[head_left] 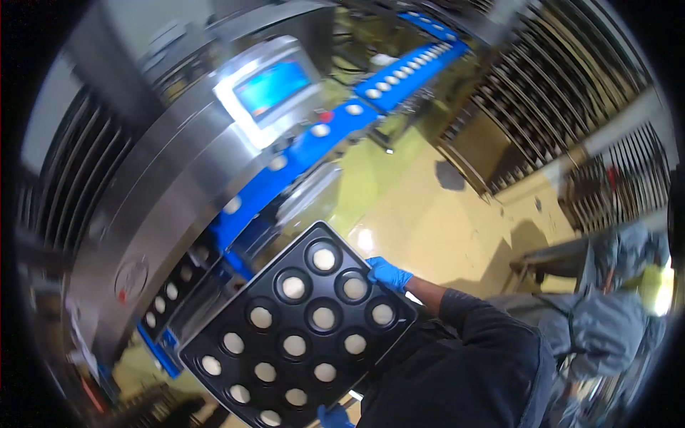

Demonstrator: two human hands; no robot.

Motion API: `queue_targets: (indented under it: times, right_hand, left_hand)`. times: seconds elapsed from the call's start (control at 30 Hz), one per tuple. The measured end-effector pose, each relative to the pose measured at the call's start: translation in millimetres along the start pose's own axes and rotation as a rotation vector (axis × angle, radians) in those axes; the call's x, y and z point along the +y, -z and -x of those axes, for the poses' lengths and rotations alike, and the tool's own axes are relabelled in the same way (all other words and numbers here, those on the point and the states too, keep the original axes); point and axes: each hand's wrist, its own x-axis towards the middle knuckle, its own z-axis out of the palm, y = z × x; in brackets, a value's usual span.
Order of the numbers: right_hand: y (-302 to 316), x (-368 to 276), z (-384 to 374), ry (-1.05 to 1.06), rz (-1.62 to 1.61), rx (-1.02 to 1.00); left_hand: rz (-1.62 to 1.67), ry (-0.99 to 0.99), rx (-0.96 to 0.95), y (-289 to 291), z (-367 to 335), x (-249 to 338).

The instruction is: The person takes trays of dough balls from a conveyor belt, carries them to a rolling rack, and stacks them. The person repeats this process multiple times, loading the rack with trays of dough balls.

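Observation:
A large black baking tray (325, 346) with round hollows lies slanted in front of me, a pale round dough piece (323, 318) in each hollow I can see. My right hand (389, 274), in a blue glove, is closed around the tray's upper right edge, near the corner. At the bottom of the view, my left hand (335, 416), also blue-gloved, is at the tray's near edge; most of it is cut off or hidden, with the fingertips at the rim.
Beyond the tray a blue conveyor belt (250, 203) carries dough pieces beside a steel machine with a lit screen (272, 87). More dough lies in a dark tray (187, 273) under the machine. Tray racks (531, 100) stand right. Someone in grey clothing (606, 324) is close on the right.

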Motion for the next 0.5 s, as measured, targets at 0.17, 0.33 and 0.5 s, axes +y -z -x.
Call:
queue_targets:
  times: [0.17, 0.33, 0.5]
  right_hand:
    - [173, 73, 80, -0.086, -0.246, 0.291]
    - [289, 127, 160, 0.048, -0.401, 0.593]
    - [386, 207, 223, 0.024, -0.677, 0.887]
  left_hand:
    - [-0.187, 0.25, -0.053, -39, 7, -73]
    - [-0.371, 0.529, -0.248, -131, -1, -141]
    - [-1.358, -0.3, -0.985, -214, -29, -251]
